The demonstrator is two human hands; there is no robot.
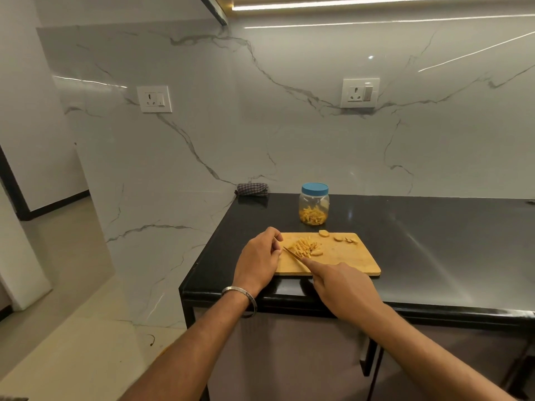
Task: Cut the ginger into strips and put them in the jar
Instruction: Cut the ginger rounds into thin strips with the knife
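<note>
Resting at the left end of the rectangular pale wooden cutting board (347,260), the left hand (258,260) curls its fingers loosely and holds nothing. Just right of it lies a heap of yellow ginger strips (304,246), with the thin knife blade (295,256) against the heap. The right hand (343,287) grips the knife, forefinger stretched along its spine. Behind the board stands a clear plastic jar (314,204) with a blue lid on, strips inside. Uncut ginger pieces (337,238) sit along the board's far edge on the black countertop (434,250).
</note>
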